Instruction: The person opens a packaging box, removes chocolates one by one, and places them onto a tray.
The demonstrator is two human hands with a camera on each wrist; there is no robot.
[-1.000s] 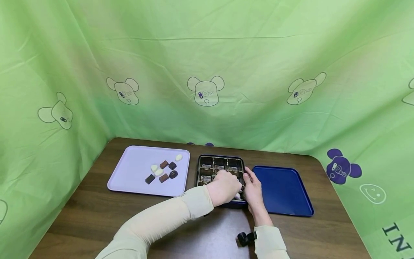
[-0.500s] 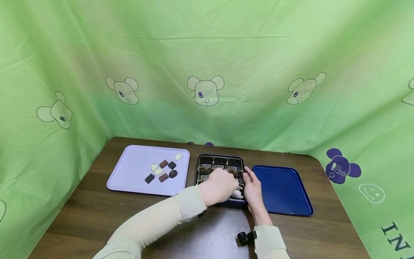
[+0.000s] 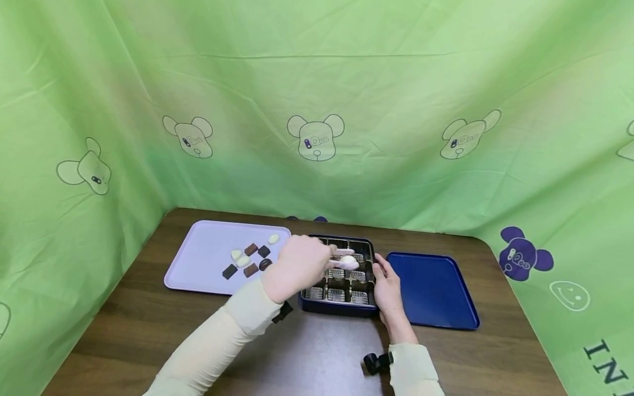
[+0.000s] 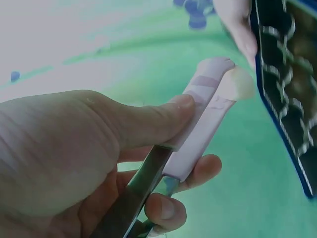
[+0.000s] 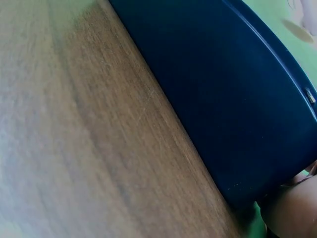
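Note:
My left hand (image 3: 299,264) holds tongs (image 4: 198,124) with metal arms and pale pink tips, the thumb on one arm and fingers on the other. Between the tips sits a white chocolate (image 3: 349,262), cream-coloured in the left wrist view. It hangs over the navy box (image 3: 339,309), whose dark insert (image 3: 337,283) is divided into several compartments. My right hand (image 3: 388,289) rests along the box's right side, fingers fairly straight and thumb at the rim. Only part of a finger (image 5: 292,208) shows beside the box in the right wrist view.
A lilac tray (image 3: 198,258) at left bears several chocolates: white ones, brown blocks (image 3: 251,269), dark blocks (image 3: 229,271) and a dark oval (image 3: 266,264). A flat navy lid or tray (image 3: 436,291) lies to the box's right. Green curtain (image 3: 317,187) hangs behind the wooden table (image 3: 317,357).
My left hand has lifted the tongs from the near right compartment and moved back and left, with the white chocolate between the tips. The right hand and box stay put.

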